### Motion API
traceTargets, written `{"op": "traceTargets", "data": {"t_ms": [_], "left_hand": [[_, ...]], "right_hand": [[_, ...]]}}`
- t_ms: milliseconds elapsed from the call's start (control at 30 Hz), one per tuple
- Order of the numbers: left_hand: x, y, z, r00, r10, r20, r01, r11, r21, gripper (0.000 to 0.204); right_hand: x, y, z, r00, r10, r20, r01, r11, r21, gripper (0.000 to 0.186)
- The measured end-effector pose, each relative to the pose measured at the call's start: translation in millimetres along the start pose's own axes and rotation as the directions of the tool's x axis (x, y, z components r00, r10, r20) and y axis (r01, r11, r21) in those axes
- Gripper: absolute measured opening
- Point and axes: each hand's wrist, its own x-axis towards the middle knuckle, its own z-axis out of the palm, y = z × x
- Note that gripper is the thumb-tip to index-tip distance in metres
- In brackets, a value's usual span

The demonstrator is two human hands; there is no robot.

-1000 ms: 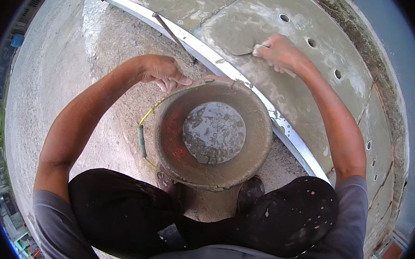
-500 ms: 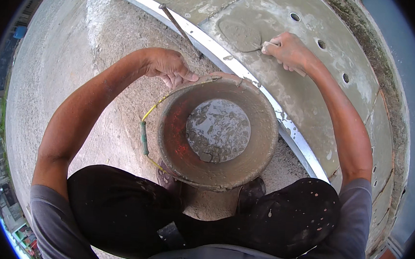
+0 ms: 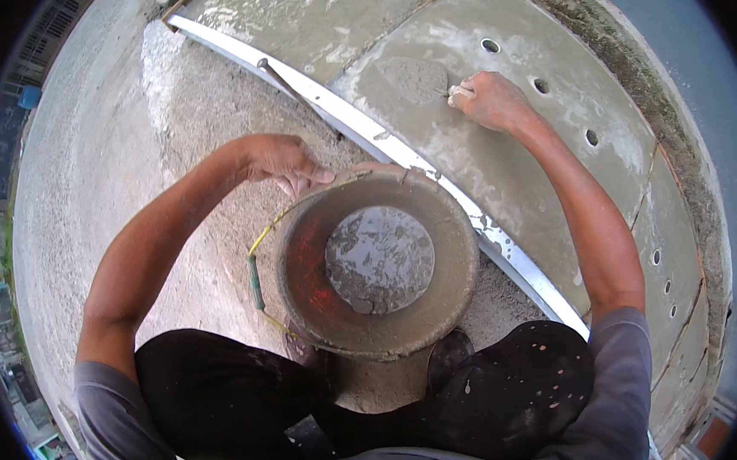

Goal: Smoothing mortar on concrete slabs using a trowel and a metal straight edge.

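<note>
Between my knees stands a mortar-coated bucket (image 3: 300, 225), its inside partly red, with wet grey cement slurry (image 3: 381, 261) at the bottom. My left hand (image 3: 281, 164) is closed on the bucket's far left rim, thumb toward the edge. At the far right, my right hand (image 3: 490, 100) grips a trowel (image 3: 413, 81); its handle is mostly hidden in the fist. The rounded, cement-smeared blade lies flat against the wet concrete slab (image 3: 492, 179). A yellow wire handle with a green grip (image 3: 255, 284) hangs at the bucket's left side.
A pale metal straightedge form (image 3: 310, 89) runs along the slab's near edge, right beside the bucket. A metal stake (image 3: 289, 86) leans against it. Several round holes, one (image 3: 541, 86) near my right hand, pierce the slab. Rough ground (image 3: 190, 217) lies to the left.
The view has shifted, so bucket and left hand appear lower. My right hand still holds the trowel on the slab, and the left hand stays on the rim.
</note>
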Motion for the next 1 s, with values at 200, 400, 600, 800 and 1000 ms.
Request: {"op": "traceTargets", "data": {"t_ms": [200,400,600,800,1000], "left_hand": [[3,-4,-3,1.0,-0.011,0.015,0.012,0.999,-0.053,0.036],[8,-5,-10,0.999,-0.007,0.05,0.01,0.998,-0.065,0.035],[8,-4,-10,0.998,-0.047,0.046,0.049,0.998,-0.046,0.035],[5,-5,-7,0.998,-0.038,0.047,0.041,0.995,-0.086,0.037],[9,-5,-8,0.995,-0.063,0.072,0.069,0.995,-0.074,0.033]], "right_hand": [[35,8,-21,0.983,0.184,-0.018,-0.185,0.983,-0.007,0.04],[24,27,-19,0.998,0.058,0.016,-0.057,0.996,-0.073,0.045],[10,3,-15,0.998,0.041,0.04,-0.038,0.996,-0.078,0.045],[71,15,-29,0.967,0.25,0.042,-0.25,0.968,0.006,0.037],[95,45,-24,0.926,0.374,0.049,-0.366,0.862,0.352,0.04]]}}
